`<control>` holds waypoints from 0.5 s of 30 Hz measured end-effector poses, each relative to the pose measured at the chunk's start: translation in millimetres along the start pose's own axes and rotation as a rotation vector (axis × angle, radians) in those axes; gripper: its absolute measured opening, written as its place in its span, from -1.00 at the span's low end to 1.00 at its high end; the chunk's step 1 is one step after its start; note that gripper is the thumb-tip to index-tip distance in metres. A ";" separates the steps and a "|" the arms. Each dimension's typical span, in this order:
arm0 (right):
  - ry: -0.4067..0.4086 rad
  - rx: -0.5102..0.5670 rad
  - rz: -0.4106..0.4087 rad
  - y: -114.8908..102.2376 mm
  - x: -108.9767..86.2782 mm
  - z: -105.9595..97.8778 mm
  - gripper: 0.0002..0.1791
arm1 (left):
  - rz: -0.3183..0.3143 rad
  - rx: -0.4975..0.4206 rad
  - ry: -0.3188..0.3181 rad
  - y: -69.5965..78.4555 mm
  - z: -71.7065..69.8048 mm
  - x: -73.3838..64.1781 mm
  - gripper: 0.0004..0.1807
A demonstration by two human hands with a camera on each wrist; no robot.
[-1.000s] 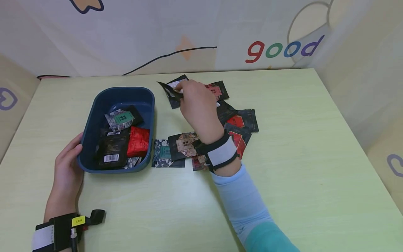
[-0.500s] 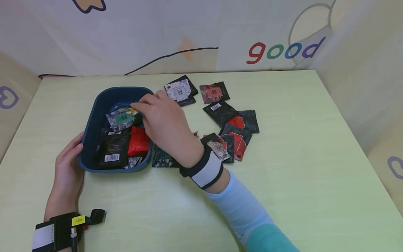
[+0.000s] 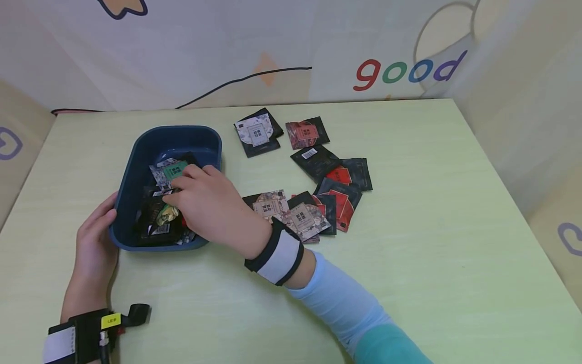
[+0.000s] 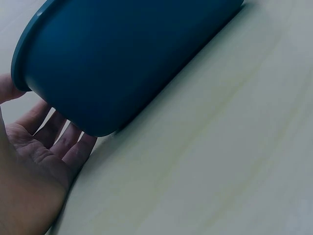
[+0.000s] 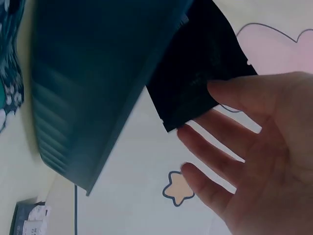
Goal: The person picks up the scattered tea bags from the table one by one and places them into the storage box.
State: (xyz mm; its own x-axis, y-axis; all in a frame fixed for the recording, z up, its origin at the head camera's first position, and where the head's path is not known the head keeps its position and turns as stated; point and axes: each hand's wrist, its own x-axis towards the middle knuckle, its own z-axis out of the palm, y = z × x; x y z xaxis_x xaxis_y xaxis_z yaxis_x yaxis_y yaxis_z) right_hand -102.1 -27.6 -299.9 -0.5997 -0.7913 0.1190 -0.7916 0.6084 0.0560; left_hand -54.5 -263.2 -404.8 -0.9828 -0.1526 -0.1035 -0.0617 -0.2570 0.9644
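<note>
A black sachet (image 5: 200, 68) with a yellowish print on its other face is pinched between the thumb and fingers of my right hand (image 3: 211, 210). It hangs inside the dark blue bin (image 3: 119, 212), over other packets. In the bin lie a sachet with a green label (image 3: 174, 169), a dark one beneath my hand and a bit of red wrapper, mostly hidden. My left hand (image 3: 96, 242) rests against the bin's outer left side. In the left wrist view its fingers (image 4: 73, 142) lie along the bin wall, with the thumb near the rim.
Several sachets are spread right of the bin: white-labelled ones (image 3: 257, 134), a reddish one (image 3: 304, 132), a black one with a barcode (image 3: 318, 161), red-labelled ones (image 3: 343, 202) and brown-labelled ones (image 3: 268, 206). A printed cloth (image 3: 227, 45) borders the table behind.
My right hand has carried a sachet from the white-labelled group at the back leftward, across the bin's right rim and down into it. The left hand has stayed at the bin.
</note>
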 end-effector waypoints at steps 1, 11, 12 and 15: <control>-0.016 -0.005 -0.008 -1.5 0.4 1.7 -0.64 | -0.001 -0.003 0.000 0.2 0.0 -0.2 -0.49; -0.076 0.010 -0.053 -14.7 -0.3 12.0 -0.65 | 0.005 -0.016 -0.011 2.1 -0.4 -2.0 -0.49; -0.077 0.011 -0.053 -14.8 -0.6 12.0 -0.65 | 0.010 -0.023 -0.013 1.9 -0.2 -1.9 -0.49; -0.070 0.023 -0.056 -13.0 -1.0 12.4 -0.65 | 0.014 -0.022 -0.013 1.1 0.1 -1.6 -0.49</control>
State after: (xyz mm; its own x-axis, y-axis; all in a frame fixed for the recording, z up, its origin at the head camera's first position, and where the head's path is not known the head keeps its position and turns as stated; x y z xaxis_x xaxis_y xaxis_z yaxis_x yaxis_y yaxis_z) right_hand -92.7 -35.5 -313.0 -0.5602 -0.8270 0.0471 -0.8264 0.5619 0.0376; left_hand -53.0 -263.1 -403.5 -0.9858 -0.1435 -0.0869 -0.0445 -0.2758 0.9602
